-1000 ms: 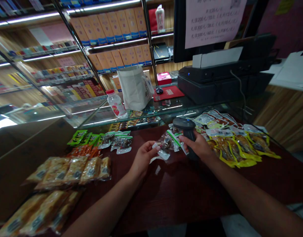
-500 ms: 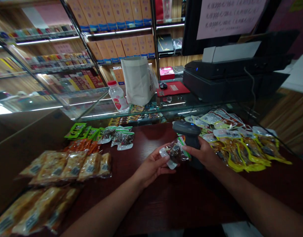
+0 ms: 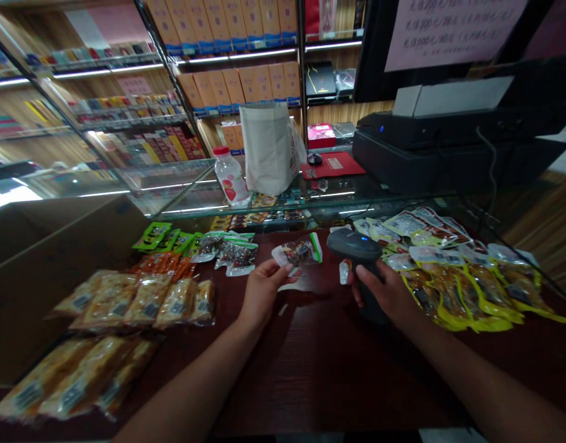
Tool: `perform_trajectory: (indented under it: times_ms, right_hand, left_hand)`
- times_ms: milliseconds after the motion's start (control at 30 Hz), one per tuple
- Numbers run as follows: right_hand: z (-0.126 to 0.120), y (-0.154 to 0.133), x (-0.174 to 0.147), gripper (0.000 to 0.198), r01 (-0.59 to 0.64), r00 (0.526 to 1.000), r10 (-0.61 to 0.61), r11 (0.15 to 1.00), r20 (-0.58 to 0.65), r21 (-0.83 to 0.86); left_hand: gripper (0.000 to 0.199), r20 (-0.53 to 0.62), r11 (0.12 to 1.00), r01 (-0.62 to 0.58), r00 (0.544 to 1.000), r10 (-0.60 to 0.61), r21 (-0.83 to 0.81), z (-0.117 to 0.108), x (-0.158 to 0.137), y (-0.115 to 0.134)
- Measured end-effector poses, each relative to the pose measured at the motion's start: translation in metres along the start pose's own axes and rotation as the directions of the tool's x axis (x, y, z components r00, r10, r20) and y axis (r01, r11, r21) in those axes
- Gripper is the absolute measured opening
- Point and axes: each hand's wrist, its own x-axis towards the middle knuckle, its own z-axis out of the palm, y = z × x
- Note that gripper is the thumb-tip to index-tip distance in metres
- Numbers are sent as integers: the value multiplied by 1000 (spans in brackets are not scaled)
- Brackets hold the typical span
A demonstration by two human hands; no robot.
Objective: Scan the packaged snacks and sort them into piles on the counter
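Pinched by one end between thumb and fingers of my left hand [image 3: 265, 286] is a small clear snack packet [image 3: 298, 251] with dark pieces inside and a green strip at its far end. My right hand [image 3: 385, 286] grips the handle of a dark grey barcode scanner [image 3: 354, 245], which has a small blue light on top. Beside the scanner's handle, near my right fingers, shows a small whitish piece of wrapping [image 3: 344, 272]; I cannot tell what it belongs to. Left of my left hand lie similar clear packets [image 3: 237, 253] with green strips.
Green packets [image 3: 154, 236], orange packets [image 3: 165, 264] and bagged bread-like snacks [image 3: 149, 298] lie left, beside a cardboard box [image 3: 71, 258]. Yellow-edged packs [image 3: 467, 286] lie right. Behind stand a bottle [image 3: 230, 178], a paper bag [image 3: 268, 151] and a black cash-register unit [image 3: 403, 160].
My left hand has moved left and away from the scanner, carrying the snack packet with it. The scanner stays in my right hand, and the camera view has shifted slightly.
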Motion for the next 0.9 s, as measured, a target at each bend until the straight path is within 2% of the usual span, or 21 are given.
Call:
perform_trajectory:
  times_ms: [100,233,433,667,833,900]
  right_hand:
    - [1,0,-3,52,17,999,-16,999,38,-40]
    - [3,-3,-7,54,44,995,-36,996,88,-84]
    - [3,-4,-8,57,56,989,-37,989,142,-136]
    - [2,-4,-9,55,55,989,-30,984,145,-169]
    - [3,-6,-9,51,57,989,-31,982,142,-181]
    - [3,-7,-9,50,58,990,-32,981,138,-185]
  left_hand:
    - [40,-67,999,-39,997,41,33,-5,6,1]
    - [40,-100,991,-84,991,94,101,-7,9,0]
    - [39,-80,970,-157,982,174,183,-8,10,0]
    - [33,-84,965,-156,981,177,211,-9,10,-3]
    - [26,-66,933,-178,976,208,311,-11,9,-3]
    - [26,-65,939,-180,976,208,294,-10,9,-2]
